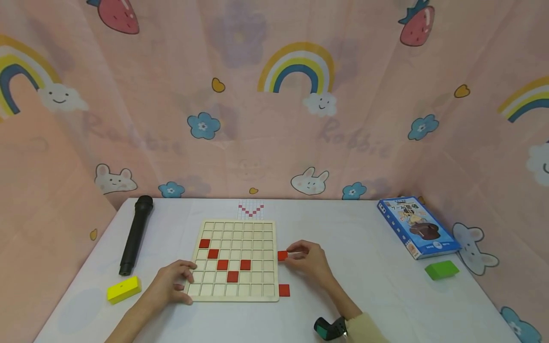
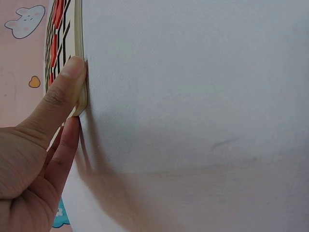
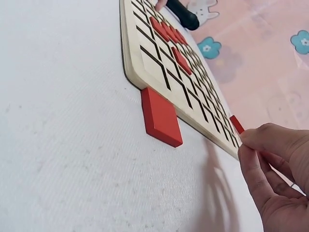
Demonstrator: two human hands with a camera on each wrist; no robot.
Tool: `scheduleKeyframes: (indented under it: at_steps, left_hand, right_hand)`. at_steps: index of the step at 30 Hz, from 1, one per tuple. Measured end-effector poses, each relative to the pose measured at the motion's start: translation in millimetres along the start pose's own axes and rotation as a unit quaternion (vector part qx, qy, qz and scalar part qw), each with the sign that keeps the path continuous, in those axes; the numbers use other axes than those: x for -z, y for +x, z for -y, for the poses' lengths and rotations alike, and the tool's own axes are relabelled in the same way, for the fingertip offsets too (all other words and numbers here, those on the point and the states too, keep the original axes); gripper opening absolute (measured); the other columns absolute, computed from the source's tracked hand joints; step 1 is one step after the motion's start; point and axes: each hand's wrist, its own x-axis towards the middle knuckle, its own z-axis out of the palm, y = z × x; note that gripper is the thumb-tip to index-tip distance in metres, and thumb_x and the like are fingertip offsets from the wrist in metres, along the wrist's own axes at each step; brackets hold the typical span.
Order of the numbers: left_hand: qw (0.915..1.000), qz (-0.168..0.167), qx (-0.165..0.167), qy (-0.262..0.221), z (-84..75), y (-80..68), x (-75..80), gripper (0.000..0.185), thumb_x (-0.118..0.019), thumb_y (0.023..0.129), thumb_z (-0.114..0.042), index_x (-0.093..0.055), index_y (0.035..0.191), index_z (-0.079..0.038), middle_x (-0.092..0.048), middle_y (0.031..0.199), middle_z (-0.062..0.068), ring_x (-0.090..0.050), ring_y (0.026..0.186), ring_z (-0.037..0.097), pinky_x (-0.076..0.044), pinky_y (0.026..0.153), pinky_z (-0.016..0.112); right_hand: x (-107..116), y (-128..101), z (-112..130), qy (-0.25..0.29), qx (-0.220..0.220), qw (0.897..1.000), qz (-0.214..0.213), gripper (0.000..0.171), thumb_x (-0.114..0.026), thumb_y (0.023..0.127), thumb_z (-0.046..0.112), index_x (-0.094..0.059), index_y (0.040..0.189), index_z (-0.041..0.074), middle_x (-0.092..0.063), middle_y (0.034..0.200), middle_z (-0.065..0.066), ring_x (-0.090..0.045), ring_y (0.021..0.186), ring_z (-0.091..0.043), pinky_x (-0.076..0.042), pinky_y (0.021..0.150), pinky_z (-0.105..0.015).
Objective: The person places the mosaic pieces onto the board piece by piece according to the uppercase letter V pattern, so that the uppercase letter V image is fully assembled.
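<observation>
A pale wooden grid board lies on the table with several red square tiles set in its cells, forming a slanted V. My left hand holds the board's near left corner, thumb and fingers against its edges; the left wrist view shows the thumb on the rim. Just beyond the board's right edge, my right hand pinches a red tile between thumb and fingertips. Another red tile lies on the table against the board's near right corner.
Behind the board lies a pattern sheet with a red V. A black microphone and a yellow block are at left. At right are a blue box and a green block. A printed pink cloth hangs behind.
</observation>
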Motion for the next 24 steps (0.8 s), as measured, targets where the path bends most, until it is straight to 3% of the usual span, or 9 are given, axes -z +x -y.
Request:
scheduleKeyframes:
  at_steps: [11,24]
  left_hand:
    - [1.0000,0.001,0.001,-0.006,1.7,0.0,-0.6,0.040,-0.091,0.052,-0.003,-0.059,0.075,-0.009,-0.059,0.119,0.014,-0.054,0.101,0.030,-0.057,0.069,0.024]
    - [0.9998,-0.001,-0.022,0.004,1.4,0.5,1.1,0.040,-0.091,0.052,-0.004,-0.059,0.075,-0.009,-0.060,0.118,0.015,-0.054,0.103,0.033,-0.056,0.069,0.021]
  right_hand:
    - [-19,7,9,-0.006,0.013,1.000,0.010,0.024,-0.079,0.074,0.002,-0.067,0.095,0.000,-0.069,0.090,-0.009,-0.070,0.076,-0.020,-0.058,0.074,-0.031]
    - [-36,16,17,-0.014,0.036,0.999,0.024,0.021,-0.077,0.076,-0.001,-0.066,0.093,-0.002,-0.066,0.084,-0.009,-0.065,0.069,-0.015,-0.058,0.069,-0.025]
